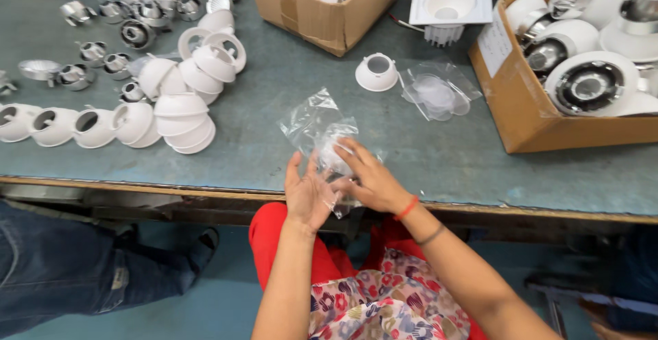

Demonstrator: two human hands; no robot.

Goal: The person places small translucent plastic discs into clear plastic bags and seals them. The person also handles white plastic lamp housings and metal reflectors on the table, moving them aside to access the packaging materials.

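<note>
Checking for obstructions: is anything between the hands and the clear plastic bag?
No. Both the left hand and right hand already hold the bag at the table edge; nothing visible lies between.

Bare worktop point(274, 93) runs up the middle from the near edge towards the far edge, between the white cups point(181, 117) at the left and the big box point(541, 117) at the right edge. A lone cup point(377, 73) and a clear bag point(439, 93) stand in that lane; a second box point(322, 18) closes it at the far edge. Metal parts point(116, 38) crowd the far left corner.
</note>
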